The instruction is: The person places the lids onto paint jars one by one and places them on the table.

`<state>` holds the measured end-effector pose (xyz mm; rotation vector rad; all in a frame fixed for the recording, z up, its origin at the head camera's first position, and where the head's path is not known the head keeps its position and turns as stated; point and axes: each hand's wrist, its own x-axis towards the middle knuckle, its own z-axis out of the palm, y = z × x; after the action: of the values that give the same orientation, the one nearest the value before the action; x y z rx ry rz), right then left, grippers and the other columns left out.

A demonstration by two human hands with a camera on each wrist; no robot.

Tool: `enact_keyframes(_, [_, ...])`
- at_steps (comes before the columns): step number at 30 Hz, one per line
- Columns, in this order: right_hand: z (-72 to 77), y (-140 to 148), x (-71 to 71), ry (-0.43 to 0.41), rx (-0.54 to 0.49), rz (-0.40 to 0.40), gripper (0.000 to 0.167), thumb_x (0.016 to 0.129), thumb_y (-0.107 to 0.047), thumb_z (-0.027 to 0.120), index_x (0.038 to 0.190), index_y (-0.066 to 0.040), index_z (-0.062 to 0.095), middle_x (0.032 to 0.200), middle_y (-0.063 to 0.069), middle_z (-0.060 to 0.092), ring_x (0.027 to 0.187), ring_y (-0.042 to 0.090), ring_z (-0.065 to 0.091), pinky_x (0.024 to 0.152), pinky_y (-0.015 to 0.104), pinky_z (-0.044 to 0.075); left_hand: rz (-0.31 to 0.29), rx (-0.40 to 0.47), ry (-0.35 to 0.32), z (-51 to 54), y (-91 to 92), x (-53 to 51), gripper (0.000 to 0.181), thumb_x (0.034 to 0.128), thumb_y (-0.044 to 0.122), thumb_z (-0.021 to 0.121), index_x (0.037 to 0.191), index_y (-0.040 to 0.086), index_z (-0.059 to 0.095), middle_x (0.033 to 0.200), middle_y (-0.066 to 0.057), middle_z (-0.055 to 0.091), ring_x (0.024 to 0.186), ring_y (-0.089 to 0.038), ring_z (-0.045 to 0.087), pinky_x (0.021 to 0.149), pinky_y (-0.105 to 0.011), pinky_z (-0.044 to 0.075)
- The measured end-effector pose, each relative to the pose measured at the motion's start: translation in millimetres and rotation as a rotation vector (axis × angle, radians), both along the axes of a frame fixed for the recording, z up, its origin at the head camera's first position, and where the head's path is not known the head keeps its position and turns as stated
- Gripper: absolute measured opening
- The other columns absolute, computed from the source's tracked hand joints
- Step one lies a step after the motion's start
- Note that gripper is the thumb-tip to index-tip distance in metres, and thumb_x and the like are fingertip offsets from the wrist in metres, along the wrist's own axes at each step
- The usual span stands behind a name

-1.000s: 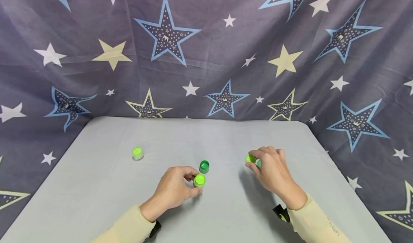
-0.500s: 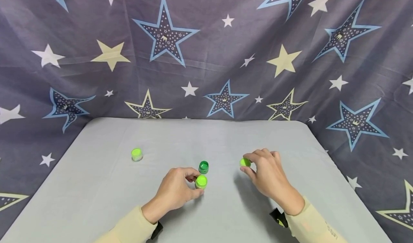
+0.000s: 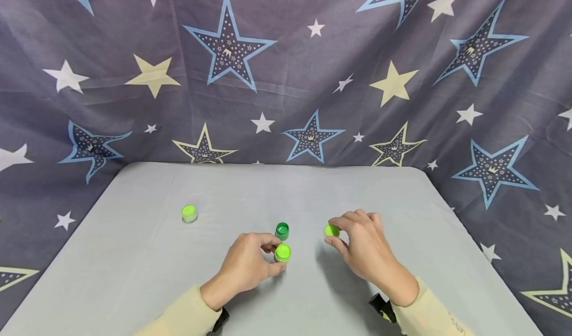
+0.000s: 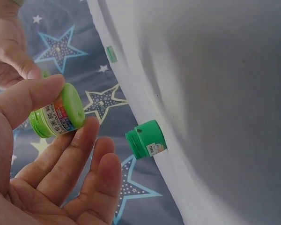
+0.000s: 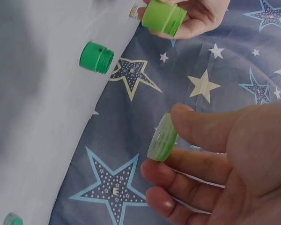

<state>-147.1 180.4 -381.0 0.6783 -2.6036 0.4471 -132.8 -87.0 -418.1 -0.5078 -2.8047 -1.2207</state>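
Observation:
My left hand (image 3: 247, 262) pinches a small light green paint jar (image 3: 283, 252) between thumb and fingers, above the table. Its mouth is uncapped and faces up; a printed label (image 4: 63, 115) shows in the left wrist view. To its right, my right hand (image 3: 367, 249) holds a light green lid (image 3: 331, 231) by its edge with thumb and fingers. The lid is apart from the jar. Just beyond the left hand, an uncapped dark green jar (image 3: 282, 231) stands on the table, its threaded neck (image 5: 105, 62) visible in the right wrist view.
Another light green jar (image 3: 189, 214) stands at the left of the grey-white table (image 3: 147, 256). A dark green lid (image 5: 12, 219) lies on the right side, hidden behind the right hand in the head view. Star-patterned cloth (image 3: 286, 68) hangs behind the table.
My right hand has moved left with the light green lid, closer to the jar. My left hand has shifted slightly right with the jar.

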Motion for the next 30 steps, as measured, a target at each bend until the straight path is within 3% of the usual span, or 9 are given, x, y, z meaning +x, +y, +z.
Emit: enact_keyframes(30, [1.6, -24.6, 18.3, -0.019, -0.021, 0.125, 0.033, 0.081, -0.031, 0.088, 0.108, -0.017, 0.078, 0.097, -0.01, 0.072, 0.091, 0.011, 0.057, 0.082, 0.036, 0.033, -0.031, 0.013, -0.004, 0.4, 9.1, -0.3, 0.031, 0.0717, 0.022, 0.095, 0.098, 0.022, 0.079, 0.086, 0.014, 0.07, 0.087, -0.016, 0.067, 0.073, -0.03, 0.052])
